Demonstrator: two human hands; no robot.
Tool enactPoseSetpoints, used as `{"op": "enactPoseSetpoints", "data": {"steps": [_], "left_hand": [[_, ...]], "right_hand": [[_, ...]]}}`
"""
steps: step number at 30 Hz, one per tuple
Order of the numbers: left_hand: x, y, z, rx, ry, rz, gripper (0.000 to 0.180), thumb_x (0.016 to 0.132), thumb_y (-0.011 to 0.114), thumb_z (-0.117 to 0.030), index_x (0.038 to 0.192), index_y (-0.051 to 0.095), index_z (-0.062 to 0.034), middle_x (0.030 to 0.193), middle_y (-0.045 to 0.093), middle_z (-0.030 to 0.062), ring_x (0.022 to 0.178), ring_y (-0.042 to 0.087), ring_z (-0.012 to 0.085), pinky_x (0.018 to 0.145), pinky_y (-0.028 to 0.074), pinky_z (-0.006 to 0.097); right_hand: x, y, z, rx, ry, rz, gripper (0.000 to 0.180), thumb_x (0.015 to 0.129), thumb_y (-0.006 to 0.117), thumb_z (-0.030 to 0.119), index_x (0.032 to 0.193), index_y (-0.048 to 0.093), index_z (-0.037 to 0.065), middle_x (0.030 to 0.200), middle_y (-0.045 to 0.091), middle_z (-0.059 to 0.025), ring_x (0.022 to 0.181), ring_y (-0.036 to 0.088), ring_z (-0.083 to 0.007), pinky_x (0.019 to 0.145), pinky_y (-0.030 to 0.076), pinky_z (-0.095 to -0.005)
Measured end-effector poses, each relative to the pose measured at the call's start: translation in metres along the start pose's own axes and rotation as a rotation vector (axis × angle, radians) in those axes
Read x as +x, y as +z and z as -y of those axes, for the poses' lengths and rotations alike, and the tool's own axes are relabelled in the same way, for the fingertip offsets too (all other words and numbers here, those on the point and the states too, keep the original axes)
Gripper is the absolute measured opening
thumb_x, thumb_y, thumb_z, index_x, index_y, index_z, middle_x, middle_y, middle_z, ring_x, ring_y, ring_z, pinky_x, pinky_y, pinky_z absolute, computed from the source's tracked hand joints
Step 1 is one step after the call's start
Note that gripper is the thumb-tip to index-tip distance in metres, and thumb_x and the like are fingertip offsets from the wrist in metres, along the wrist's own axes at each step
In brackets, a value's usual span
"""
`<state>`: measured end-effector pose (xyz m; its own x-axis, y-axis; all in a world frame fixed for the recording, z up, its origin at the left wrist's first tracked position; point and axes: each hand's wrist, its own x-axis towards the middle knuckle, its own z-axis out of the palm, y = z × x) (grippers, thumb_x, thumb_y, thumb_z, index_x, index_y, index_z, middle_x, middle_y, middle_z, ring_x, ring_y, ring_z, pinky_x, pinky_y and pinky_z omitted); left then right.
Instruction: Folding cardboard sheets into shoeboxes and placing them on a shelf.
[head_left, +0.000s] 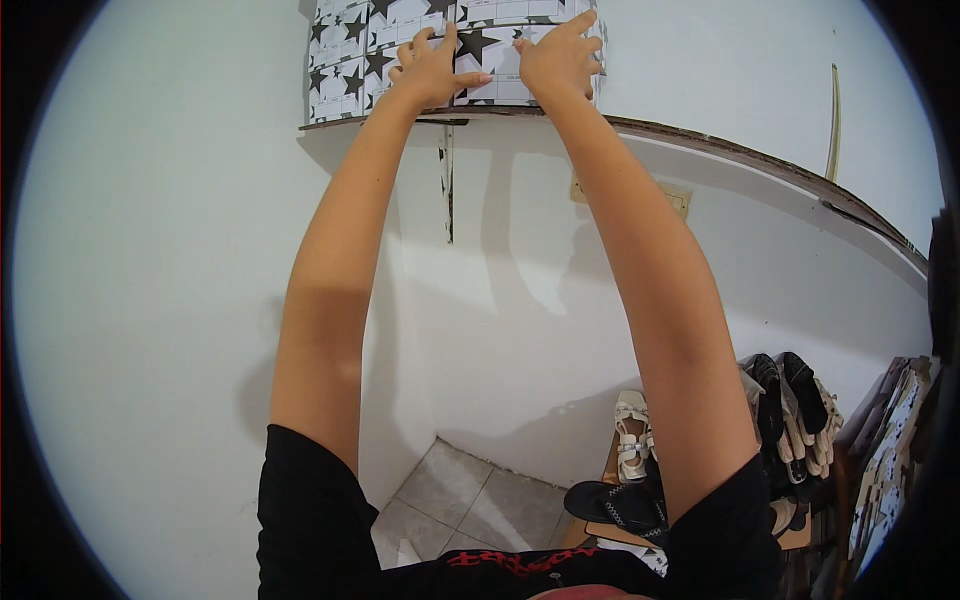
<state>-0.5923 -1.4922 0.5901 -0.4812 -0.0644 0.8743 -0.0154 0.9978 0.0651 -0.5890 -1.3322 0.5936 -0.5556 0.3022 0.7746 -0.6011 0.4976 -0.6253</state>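
Both my arms reach up to a shelf, where white boxes with black stars stand stacked. My left hand point(430, 72) is open with its fingers spread. It lies against the fronts of the lower boxes, its thumb pointing right across the lower right box point(498, 62). At that same box's right end is my right hand point(562, 62), also open, fingers apart and thumb toward the front. Between the two hands the box's starred front shows. The boxes are cut off by the top of the view, and whether either hand bears any weight cannot be seen.
The dark-edged shelf point(690, 138) runs right along the white wall. A metal bracket point(447, 190) and a wall switch plate point(676, 198) are below it. At lower right are white sandals point(631, 430), a black slipper point(610, 505), several other shoes and a stack of patterned flat pieces point(890, 460).
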Motion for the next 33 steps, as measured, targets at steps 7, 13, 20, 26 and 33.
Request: {"op": "enactPoseSetpoints", "data": {"steps": [7, 13, 20, 26, 33], "left_hand": [[0.001, 0.008, 0.001, 0.018, 0.002, 0.047, 0.105, 0.066, 0.059, -0.071, 0.145, 0.012, -0.0212, 0.146, 0.010, 0.0216, 0.133, 0.008, 0.0414, 0.099, 0.018, 0.061], [0.002, 0.010, -0.002, -0.125, 0.072, -0.029, 0.107, 0.068, 0.063, -0.065, 0.145, 0.007, -0.0180, 0.145, 0.009, 0.0218, 0.133, 0.007, 0.0410, 0.097, 0.017, 0.063], [0.006, -0.007, -0.086, -0.379, 0.263, -0.430, 0.068, 0.079, 0.058, -0.053, 0.135, 0.035, -0.0210, 0.143, 0.018, 0.0200, 0.133, 0.011, 0.0390, 0.104, 0.013, 0.055], [-0.024, -0.031, -0.235, -0.516, 0.391, -0.734, 0.040, 0.075, 0.058, -0.019, 0.114, 0.051, -0.0170, 0.129, 0.034, 0.0173, 0.122, 0.027, 0.0384, 0.100, 0.022, 0.053], [-0.123, -0.068, -0.394, -0.754, 0.630, -0.460, 0.034, 0.082, 0.057, -0.022, 0.114, 0.051, -0.0136, 0.130, 0.034, 0.0186, 0.124, 0.024, 0.0405, 0.100, 0.022, 0.053]], "right_hand": [[0.004, 0.000, -0.004, 0.006, 0.006, 0.039, 0.095, 0.073, 0.074, 0.032, 0.137, 0.010, 0.002, 0.130, 0.032, -0.0282, 0.117, 0.038, -0.0476, 0.083, 0.042, -0.0594], [0.015, -0.002, -0.014, 0.023, -0.037, 0.063, 0.100, 0.071, 0.072, 0.040, 0.135, 0.010, -0.006, 0.127, 0.031, -0.0345, 0.116, 0.039, -0.0473, 0.093, 0.038, -0.0514], [-0.010, -0.035, -0.044, -0.138, -0.580, -0.201, 0.081, 0.073, 0.066, 0.032, 0.132, 0.026, -0.006, 0.129, 0.031, -0.0291, 0.121, 0.031, -0.0463, 0.095, 0.027, -0.0614], [-0.007, -0.143, -0.105, -0.470, -0.791, -0.233, 0.069, 0.072, 0.066, 0.028, 0.125, 0.037, -0.005, 0.130, 0.031, -0.0268, 0.122, 0.029, -0.0464, 0.096, 0.025, -0.0633], [-0.061, -0.360, -0.200, -0.890, -0.721, 0.006, 0.063, 0.069, 0.069, 0.027, 0.122, 0.045, 0.003, 0.133, 0.028, -0.0247, 0.126, 0.023, -0.0462, 0.094, 0.022, -0.0690]]}}
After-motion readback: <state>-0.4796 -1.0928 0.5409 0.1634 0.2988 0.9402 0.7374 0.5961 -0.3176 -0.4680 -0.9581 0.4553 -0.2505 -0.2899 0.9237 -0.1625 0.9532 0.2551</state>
